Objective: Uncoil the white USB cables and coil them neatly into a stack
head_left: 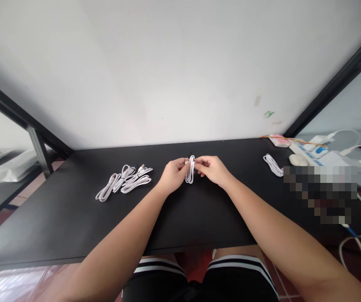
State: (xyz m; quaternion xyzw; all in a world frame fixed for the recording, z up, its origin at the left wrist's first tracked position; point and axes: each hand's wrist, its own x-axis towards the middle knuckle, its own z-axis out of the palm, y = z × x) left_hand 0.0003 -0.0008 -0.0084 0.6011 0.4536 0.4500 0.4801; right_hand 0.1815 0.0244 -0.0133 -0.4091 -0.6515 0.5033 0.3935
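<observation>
Forearms (271,218), coiled cable (190,173) beyond, cable bundles (136,184) left, white mouse (297,160) right.

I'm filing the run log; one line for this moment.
left hand: holds white cable coil | right hand: holds same coil | table, left: cable bundles

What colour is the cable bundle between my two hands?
White: the cable bundle shows best in the head view.

The held cable (191,175) is white, as are the other cables (136,184); the table (196,218) is black, the wall (168,84) pale grey with a green smudge (269,114), the shorts (237,281) black with white stripes.
</observation>
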